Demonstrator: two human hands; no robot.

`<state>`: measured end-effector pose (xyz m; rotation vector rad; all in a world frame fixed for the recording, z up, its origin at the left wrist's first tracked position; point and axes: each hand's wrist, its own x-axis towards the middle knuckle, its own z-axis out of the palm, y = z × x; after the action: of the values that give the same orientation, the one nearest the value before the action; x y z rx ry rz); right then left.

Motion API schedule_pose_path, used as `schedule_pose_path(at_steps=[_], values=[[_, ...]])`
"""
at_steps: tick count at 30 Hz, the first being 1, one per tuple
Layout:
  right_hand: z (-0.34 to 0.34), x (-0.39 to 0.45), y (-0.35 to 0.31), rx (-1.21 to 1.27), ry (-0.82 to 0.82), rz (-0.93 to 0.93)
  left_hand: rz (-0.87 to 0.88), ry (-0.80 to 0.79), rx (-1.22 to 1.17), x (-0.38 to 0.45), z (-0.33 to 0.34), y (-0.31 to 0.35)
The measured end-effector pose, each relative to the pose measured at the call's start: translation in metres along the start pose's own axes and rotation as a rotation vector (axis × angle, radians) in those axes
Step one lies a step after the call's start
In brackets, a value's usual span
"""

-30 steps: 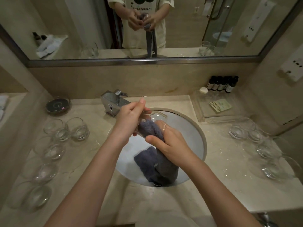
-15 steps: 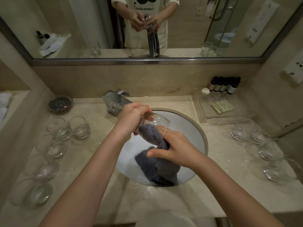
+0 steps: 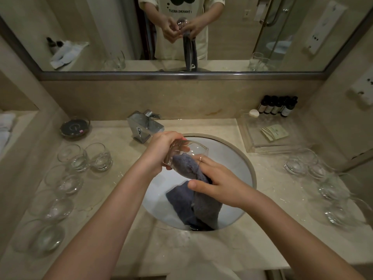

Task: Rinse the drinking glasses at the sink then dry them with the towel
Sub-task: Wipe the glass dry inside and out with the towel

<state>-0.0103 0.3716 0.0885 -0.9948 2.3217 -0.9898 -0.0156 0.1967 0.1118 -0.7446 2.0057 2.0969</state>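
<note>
Here, left grip [image 3: 159, 153] round glass [image 3: 186, 153], right grip [image 3: 217, 183] clutching towel [image 3: 198, 207], fingertips hidden inside

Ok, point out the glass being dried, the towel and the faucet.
glass [image 3: 189, 150]: head view, clear upper wall.
towel [image 3: 205, 209]: head view, hanging grey part.
faucet [image 3: 144, 125]: head view, chrome body.

Mirror [image 3: 80, 27]: reflected shirt [image 3: 181, 9] carries mirrored print, "I THINKING ABOUT". Bottles [image 3: 278, 106] and paper packet [image 3: 274, 133] right of the mirror's frame: labels too small to read.
</note>
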Motion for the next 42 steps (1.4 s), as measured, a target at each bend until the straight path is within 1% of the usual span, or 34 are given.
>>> schedule_pose_path(at_steps=[2,5,8,10,12,14,17,19,23,25,27,28,30,32,33,34,35,36,37,38,39,40,41,42], values=[[-0.002,0.002,0.001,-0.015,0.004,0.015,-0.029,0.007,-0.014,0.001,0.0,-0.002],[-0.004,0.001,0.003,0.108,0.031,0.06,-0.057,0.021,-0.013,0.003,0.0,-0.005],[-0.005,-0.002,0.006,0.172,0.07,-0.002,-0.088,-0.002,-0.028,0.004,-0.003,-0.005],[-0.005,-0.002,0.009,0.161,0.076,-0.07,-0.115,-0.01,-0.056,0.005,-0.006,-0.005],[-0.004,-0.001,0.012,0.122,0.044,-0.096,-0.138,-0.001,-0.072,0.006,-0.006,-0.004],[0.0,-0.001,0.012,0.085,0.039,-0.075,-0.151,0.017,-0.068,0.007,-0.004,-0.005],[0.011,0.0,0.008,0.074,0.103,-0.028,-0.153,0.028,-0.049,0.006,0.002,-0.007],[0.015,0.003,0.006,0.1,0.129,-0.008,-0.117,0.051,-0.041,0.003,0.007,-0.008],[0.015,0.009,0.004,0.116,0.17,0.02,0.009,0.131,-0.061,-0.001,0.017,-0.014],[0.013,0.009,0.005,0.181,0.19,0.045,0.118,0.158,-0.08,0.0,0.019,-0.019],[0.011,0.01,0.006,0.297,0.179,0.075,0.284,0.173,-0.071,0.002,0.019,-0.024],[0.009,0.01,0.007,0.396,0.159,0.082,0.382,0.175,-0.049,0.002,0.018,-0.028],[0.007,0.009,0.008,0.609,0.116,0.091,0.582,0.189,0.037,0.002,0.017,-0.035],[0.007,0.008,0.007,0.714,0.11,0.09,0.721,0.23,0.115,0.002,0.016,-0.04],[0.007,0.007,0.007,0.71,0.132,0.09,0.712,0.224,0.095,0.002,0.016,-0.039],[0.006,0.007,0.007,0.666,0.17,0.087,0.633,0.185,0.032,0.001,0.017,-0.034],[0.007,0.007,0.009,0.579,0.215,0.071,0.485,0.134,-0.025,-0.001,0.017,-0.029],[0.007,0.007,0.013,0.435,0.267,0.037,0.293,0.081,-0.03,-0.002,0.015,-0.023],[0.006,0.006,0.016,0.24,0.318,-0.019,0.109,0.024,0.019,-0.002,0.013,-0.018],[0.004,0.005,0.018,0.043,0.352,-0.08,-0.023,-0.032,0.072,-0.002,0.011,-0.016],[0.003,0.005,0.017,-0.092,0.364,-0.123,-0.076,-0.052,0.089,-0.004,0.01,-0.014],[0.002,0.005,0.016,-0.141,0.355,-0.129,-0.058,-0.021,0.087,-0.003,0.01,-0.014],[0.001,0.006,0.013,-0.129,0.338,-0.115,0.023,0.051,0.082,-0.001,0.013,-0.016],[0.001,0.007,0.011,-0.065,0.318,-0.098,0.143,0.131,0.083,0.0,0.016,-0.02]])
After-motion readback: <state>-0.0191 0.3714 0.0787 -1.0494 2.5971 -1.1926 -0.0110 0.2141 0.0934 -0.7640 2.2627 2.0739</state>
